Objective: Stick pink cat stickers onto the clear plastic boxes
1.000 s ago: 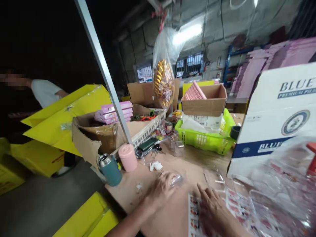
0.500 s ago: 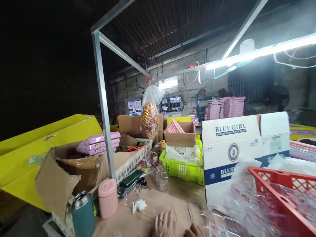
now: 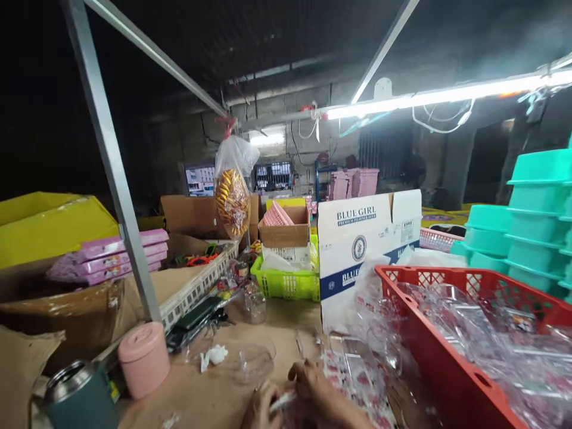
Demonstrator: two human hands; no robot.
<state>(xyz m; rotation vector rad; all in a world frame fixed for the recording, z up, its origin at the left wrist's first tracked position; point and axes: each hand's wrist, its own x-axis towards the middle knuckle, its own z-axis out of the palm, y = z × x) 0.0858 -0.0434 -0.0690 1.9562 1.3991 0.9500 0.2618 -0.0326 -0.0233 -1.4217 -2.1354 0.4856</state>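
Both my hands sit at the bottom edge of the view, over the brown table (image 3: 210, 387). My left hand (image 3: 259, 410) and my right hand (image 3: 319, 396) are close together, fingers curled on a small pale piece (image 3: 282, 401) that I cannot make out. A sheet printed with small pink pictures (image 3: 357, 381) lies just right of my right hand. A clear plastic shell (image 3: 254, 357) rests on the table just beyond my hands.
A red crate (image 3: 429, 351) full of clear plastic shells stands at right. A white Blue Girl carton (image 3: 357, 244) and a green basket (image 3: 286, 283) are behind. A pink cup (image 3: 143, 357) and a teal flask (image 3: 80, 396) stand at left by a metal post (image 3: 116, 179). Teal tubs (image 3: 531, 214) are stacked far right.
The view has swung up and to the right, bringing the red crate and teal tubs in. My hands have come together on a small pale piece.
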